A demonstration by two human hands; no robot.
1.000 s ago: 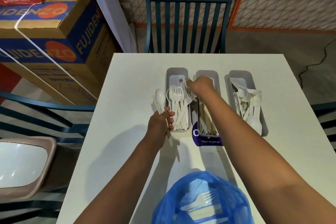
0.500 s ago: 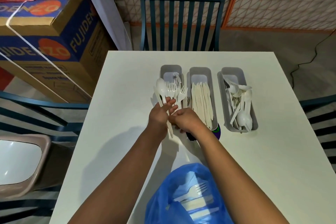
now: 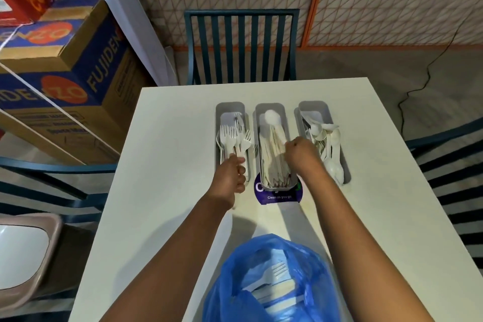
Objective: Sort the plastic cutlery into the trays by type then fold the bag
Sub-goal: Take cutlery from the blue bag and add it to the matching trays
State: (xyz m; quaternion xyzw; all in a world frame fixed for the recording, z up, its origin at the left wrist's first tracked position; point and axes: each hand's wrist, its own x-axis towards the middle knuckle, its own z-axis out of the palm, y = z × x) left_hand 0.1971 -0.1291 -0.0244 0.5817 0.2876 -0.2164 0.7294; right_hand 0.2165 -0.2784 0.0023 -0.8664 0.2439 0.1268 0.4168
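Three grey trays stand side by side on the white table [image 3: 162,165]. The left tray [image 3: 230,108] holds forks, the middle tray [image 3: 270,108] knives, the right tray [image 3: 313,106] spoons. My left hand [image 3: 230,179] grips white cutlery handles over the near end of the fork tray; which pieces they are is hidden. My right hand [image 3: 300,155] pinches a white spoon [image 3: 271,117] by its handle, its blurred bowl above the far end of the knife tray. The blue plastic bag [image 3: 308,266] lies at the near edge with forks inside.
A purple packet [image 3: 278,195] lies under the middle tray's near end. Teal chairs stand at the far side [image 3: 241,42], the left and the right. Cardboard boxes [image 3: 65,73] are stacked at the left, a pink-rimmed bin [image 3: 28,256] below them. A cable runs along the floor at the right.
My right hand left my left hand with the spoon and moved up and right over the middle tray. My left hand stays at the fork tray with fewer pieces.
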